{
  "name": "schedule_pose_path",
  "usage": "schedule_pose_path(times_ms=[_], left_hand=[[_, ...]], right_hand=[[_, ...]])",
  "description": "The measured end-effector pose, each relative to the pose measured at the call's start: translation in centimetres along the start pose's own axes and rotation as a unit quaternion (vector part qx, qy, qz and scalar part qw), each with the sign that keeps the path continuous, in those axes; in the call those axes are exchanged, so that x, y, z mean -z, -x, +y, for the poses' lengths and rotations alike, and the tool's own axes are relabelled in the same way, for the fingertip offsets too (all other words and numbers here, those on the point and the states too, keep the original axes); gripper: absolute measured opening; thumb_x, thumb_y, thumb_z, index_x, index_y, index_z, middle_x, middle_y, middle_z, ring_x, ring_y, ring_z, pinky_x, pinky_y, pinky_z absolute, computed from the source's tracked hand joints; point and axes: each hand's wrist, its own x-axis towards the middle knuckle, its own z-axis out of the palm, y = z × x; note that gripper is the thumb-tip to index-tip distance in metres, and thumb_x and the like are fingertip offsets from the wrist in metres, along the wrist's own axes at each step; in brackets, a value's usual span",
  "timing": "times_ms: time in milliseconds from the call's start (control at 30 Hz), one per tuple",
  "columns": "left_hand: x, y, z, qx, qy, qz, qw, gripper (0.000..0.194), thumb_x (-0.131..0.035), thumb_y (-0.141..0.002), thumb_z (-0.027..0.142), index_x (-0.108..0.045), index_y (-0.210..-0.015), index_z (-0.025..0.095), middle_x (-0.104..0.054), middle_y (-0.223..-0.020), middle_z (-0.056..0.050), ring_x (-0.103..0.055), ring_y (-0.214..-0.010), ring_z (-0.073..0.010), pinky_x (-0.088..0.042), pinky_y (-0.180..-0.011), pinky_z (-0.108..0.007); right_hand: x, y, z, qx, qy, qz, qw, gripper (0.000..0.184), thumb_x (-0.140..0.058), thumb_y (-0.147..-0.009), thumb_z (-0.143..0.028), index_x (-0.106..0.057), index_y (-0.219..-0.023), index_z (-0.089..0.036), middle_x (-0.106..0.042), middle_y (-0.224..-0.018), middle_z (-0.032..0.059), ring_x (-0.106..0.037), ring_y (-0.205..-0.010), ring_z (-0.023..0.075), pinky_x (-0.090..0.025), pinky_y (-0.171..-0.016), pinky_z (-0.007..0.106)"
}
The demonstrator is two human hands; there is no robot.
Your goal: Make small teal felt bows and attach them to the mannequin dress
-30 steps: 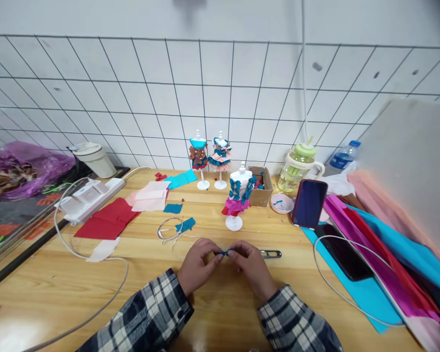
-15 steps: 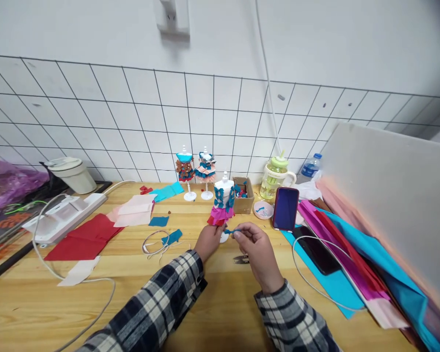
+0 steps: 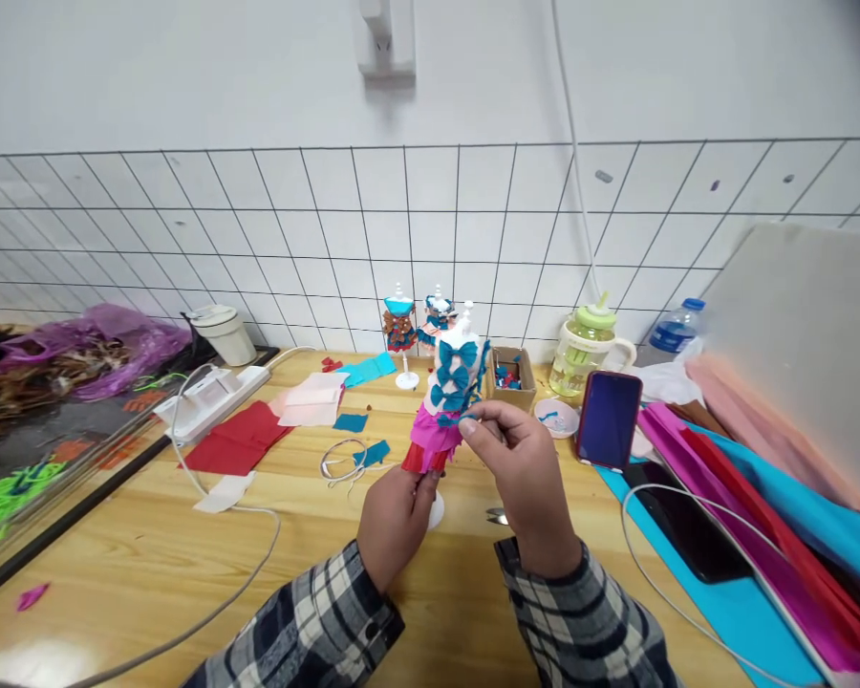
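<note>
A small white dress form (image 3: 464, 333) wears teal bows (image 3: 456, 375) on its bodice and a magenta and red layered skirt (image 3: 432, 440). My left hand (image 3: 396, 521) is closed round its stand just under the skirt, and the form leans a little. Part of the round white base (image 3: 437, 511) shows beside the fingers. At the waist, my right hand (image 3: 520, 473) pinches a small teal bow (image 3: 449, 419) against the top of the skirt. Thumb and index finger cover one end of that bow. Partly behind the right wrist lies a pair of thread snips (image 3: 497, 516).
Two dressed forms (image 3: 399, 330) stand at the back, near a cardboard box (image 3: 522, 392) of scraps. A small dish (image 3: 555, 419), a phone (image 3: 609, 420) and a drink bottle (image 3: 589, 349) are on the right. Cloth pieces (image 3: 240, 440) and a cable (image 3: 276, 535) lie left.
The dress form has been raised nearer to me and tilted. The teal bow in my right hand has moved up from below the skirt to the waist. My view has turned left.
</note>
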Motion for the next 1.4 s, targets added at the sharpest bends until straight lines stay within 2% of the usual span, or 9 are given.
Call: schedule_pose_path(times_ms=[233,500,633,833,1033,1167,1267,1333,1400], left_hand=[[0.6,-0.4,0.7,0.001,-0.020,-0.002,1.000,0.034,-0.036,-0.095,0.035,-0.065,-0.086,0.019,-0.068,-0.071,-0.005,-0.061,-0.063,-0.0178,-0.033,-0.054,-0.026],[0.8,-0.5,0.7,-0.007,-0.056,0.019,0.998,0.033,-0.039,-0.094,0.034,-0.064,-0.078,0.020,-0.062,-0.061,-0.004,-0.057,-0.056,-0.0181,-0.027,-0.050,-0.028],[0.7,-0.4,0.5,-0.016,-0.066,0.026,0.997,0.031,-0.040,-0.094,0.033,-0.062,-0.075,0.020,-0.061,-0.062,-0.003,-0.059,-0.060,-0.0192,-0.028,-0.051,-0.028],[0.6,-0.5,0.4,-0.051,-0.079,0.069,0.993,0.027,-0.040,-0.093,0.028,-0.057,-0.073,0.021,-0.062,-0.064,-0.003,-0.058,-0.062,-0.0189,-0.031,-0.054,-0.028],[0.5,-0.6,0.1,-0.079,-0.087,0.078,0.990,0.027,-0.041,-0.090,0.024,-0.055,-0.067,0.020,-0.061,-0.062,-0.004,-0.056,-0.065,-0.0198,-0.034,-0.062,-0.030],[-0.3,-0.6,0.0,-0.004,0.043,0.051,0.998,0.033,-0.041,-0.092,0.032,-0.057,-0.067,0.019,-0.063,-0.064,-0.003,-0.056,-0.063,-0.0172,-0.035,-0.059,-0.026],[-0.9,-0.5,0.2,0.075,0.132,0.025,0.988,0.037,-0.043,-0.091,0.039,-0.059,-0.065,0.018,-0.062,-0.060,-0.002,-0.055,-0.057,-0.0148,-0.036,-0.054,-0.024],[-1.1,-0.4,0.3,0.096,0.154,0.015,0.983,0.038,-0.045,-0.090,0.041,-0.061,-0.064,0.017,-0.062,-0.058,-0.002,-0.054,-0.055,-0.0143,-0.036,-0.053,-0.024],[-1.0,-0.4,0.5,0.095,0.165,0.010,0.982,0.038,-0.046,-0.089,0.041,-0.062,-0.065,0.017,-0.063,-0.060,-0.002,-0.055,-0.057,-0.0145,-0.037,-0.054,-0.024]], right_hand=[[-0.4,-0.1,0.8,-0.042,-0.035,0.010,0.998,0.017,-0.069,-0.071,-0.033,-0.068,-0.077,-0.017,-0.050,-0.059,-0.0030,-0.043,-0.056,0.0097,-0.037,-0.051,0.022],[-1.4,0.0,1.1,-0.052,-0.088,0.037,0.994,0.019,-0.068,-0.071,-0.035,-0.065,-0.078,-0.018,-0.057,-0.064,-0.0013,-0.051,-0.062,0.0120,-0.044,-0.058,0.024],[-1.5,0.0,1.4,-0.051,-0.083,0.045,0.994,0.019,-0.069,-0.070,-0.035,-0.064,-0.076,-0.017,-0.054,-0.061,-0.0023,-0.049,-0.059,0.0113,-0.042,-0.056,0.023],[-1.5,0.0,1.6,-0.019,-0.045,0.054,0.997,0.018,-0.067,-0.073,-0.033,-0.057,-0.070,-0.019,-0.042,-0.056,-0.0056,-0.041,-0.054,0.0093,-0.036,-0.051,0.022],[-1.9,0.3,1.9,-0.008,-0.029,0.076,0.997,0.018,-0.064,-0.075,-0.031,-0.051,-0.069,-0.019,-0.038,-0.059,-0.0065,-0.038,-0.054,0.0086,-0.033,-0.050,0.021],[-2.1,0.4,2.3,-0.002,-0.026,0.095,0.995,0.020,-0.063,-0.076,-0.033,-0.050,-0.070,-0.019,-0.041,-0.060,-0.0063,-0.041,-0.056,0.0089,-0.035,-0.052,0.022],[-2.2,0.3,2.6,0.002,-0.033,0.081,0.996,0.021,-0.062,-0.078,-0.035,-0.052,-0.072,-0.018,-0.046,-0.059,-0.0058,-0.044,-0.056,0.0094,-0.037,-0.054,0.023],[-2.1,0.2,2.6,0.014,-0.018,0.086,0.996,0.020,-0.062,-0.080,-0.035,-0.052,-0.074,-0.019,-0.046,-0.060,-0.0059,-0.044,-0.056,0.0097,-0.038,-0.054,0.023],[-1.9,0.3,2.5,0.062,0.035,0.119,0.990,0.017,-0.061,-0.081,-0.032,-0.051,-0.075,-0.019,-0.046,-0.063,-0.0052,-0.045,-0.058,0.0104,-0.038,-0.056,0.024]])
